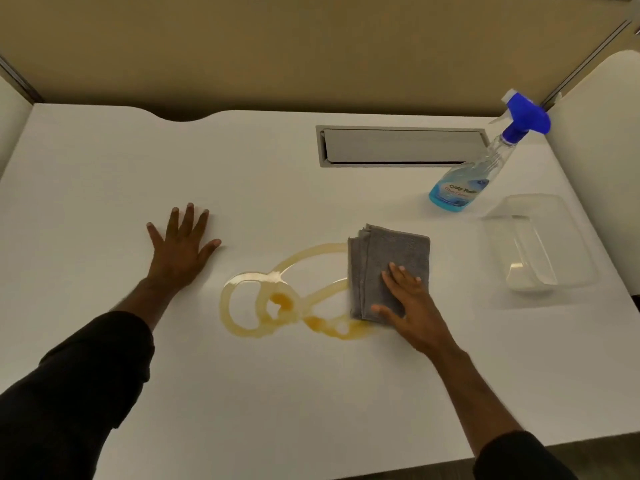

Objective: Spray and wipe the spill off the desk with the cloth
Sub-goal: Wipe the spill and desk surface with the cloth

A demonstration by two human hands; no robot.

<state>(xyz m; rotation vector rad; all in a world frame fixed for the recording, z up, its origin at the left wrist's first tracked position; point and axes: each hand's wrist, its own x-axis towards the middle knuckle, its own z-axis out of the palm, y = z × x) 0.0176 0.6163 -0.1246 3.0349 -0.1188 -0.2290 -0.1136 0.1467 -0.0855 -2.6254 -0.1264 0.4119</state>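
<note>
An amber spill [277,303] lies in looping trails on the white desk [277,393], near its middle. A folded grey cloth [388,258] rests flat over the spill's right end. My right hand [410,310] presses down on the cloth's near right part, fingers spread on it. My left hand [181,249] lies flat on the bare desk to the left of the spill, fingers apart, holding nothing. A clear spray bottle [485,168] with blue liquid and a blue trigger head stands at the back right, apart from both hands.
A clear plastic container [540,244] sits at the right, in front of the bottle. A grey cable hatch [401,146] is set into the desk at the back. Tan partition panels [277,46] close off the back and sides.
</note>
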